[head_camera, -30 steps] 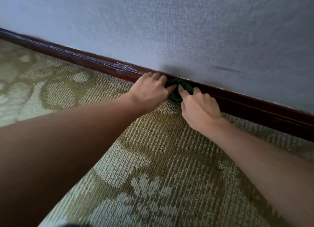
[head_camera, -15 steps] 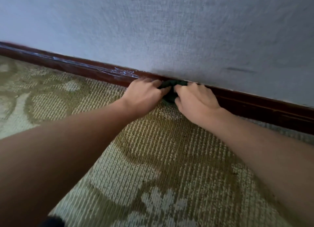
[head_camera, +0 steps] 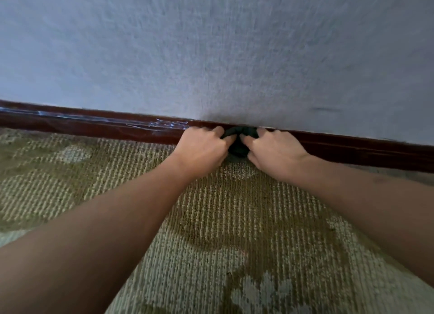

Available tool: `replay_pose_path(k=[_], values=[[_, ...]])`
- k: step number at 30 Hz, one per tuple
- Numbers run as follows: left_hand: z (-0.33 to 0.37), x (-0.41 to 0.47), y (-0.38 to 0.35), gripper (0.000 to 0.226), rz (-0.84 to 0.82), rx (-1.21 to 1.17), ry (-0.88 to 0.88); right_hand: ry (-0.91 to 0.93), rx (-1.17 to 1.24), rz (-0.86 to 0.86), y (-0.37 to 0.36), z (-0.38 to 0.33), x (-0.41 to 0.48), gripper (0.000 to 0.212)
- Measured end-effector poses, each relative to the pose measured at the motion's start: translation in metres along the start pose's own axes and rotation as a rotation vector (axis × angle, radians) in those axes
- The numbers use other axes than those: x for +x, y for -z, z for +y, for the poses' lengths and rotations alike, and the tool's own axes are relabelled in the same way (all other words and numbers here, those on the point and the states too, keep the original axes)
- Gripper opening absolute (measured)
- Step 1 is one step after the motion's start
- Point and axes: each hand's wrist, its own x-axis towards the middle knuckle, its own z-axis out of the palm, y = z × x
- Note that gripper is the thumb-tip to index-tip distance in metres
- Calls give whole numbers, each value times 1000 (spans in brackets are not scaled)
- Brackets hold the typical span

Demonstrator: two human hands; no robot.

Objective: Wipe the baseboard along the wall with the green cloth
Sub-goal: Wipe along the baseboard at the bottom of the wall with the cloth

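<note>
Dim soft light, slight motion blur, wide-angle edge bending

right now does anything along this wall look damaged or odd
Yes: whitish scuffs streak the dark baseboard just left of the left hand, like scratches or residue. A short dark smudge also marks the wall above and right of the right hand.
</note>
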Motion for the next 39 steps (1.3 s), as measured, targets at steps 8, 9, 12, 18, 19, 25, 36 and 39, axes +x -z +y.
replay_pose_path(k=[8, 9, 12, 18, 19, 25, 36, 39], values=[[17, 0, 4, 32, -39, -53, 178, -133, 80, 41, -5, -3, -7, 42], [17, 0, 7, 33, -47, -40, 172, -143, 79, 34, -4, -5, -7, 43], [15, 0, 12, 35, -78, 8, 155, -161, 101, 7, -6, -9, -6, 48], [6, -6, 19, 40, -125, 20, 231, -112, 208, 3, -8, -15, 4, 49], [4, -7, 20, 40, -136, 21, 248, -98, 217, 1, -9, -17, 7, 49], [-3, -7, 23, 38, -201, -19, 337, -43, 278, -5, -3, -15, 17, 47], [5, -15, 22, 42, -115, 26, 239, -110, 191, 69, -5, -17, 4, 48], [0, -13, 18, 44, -131, 11, 249, -119, 250, 42, -9, -18, 8, 50]])
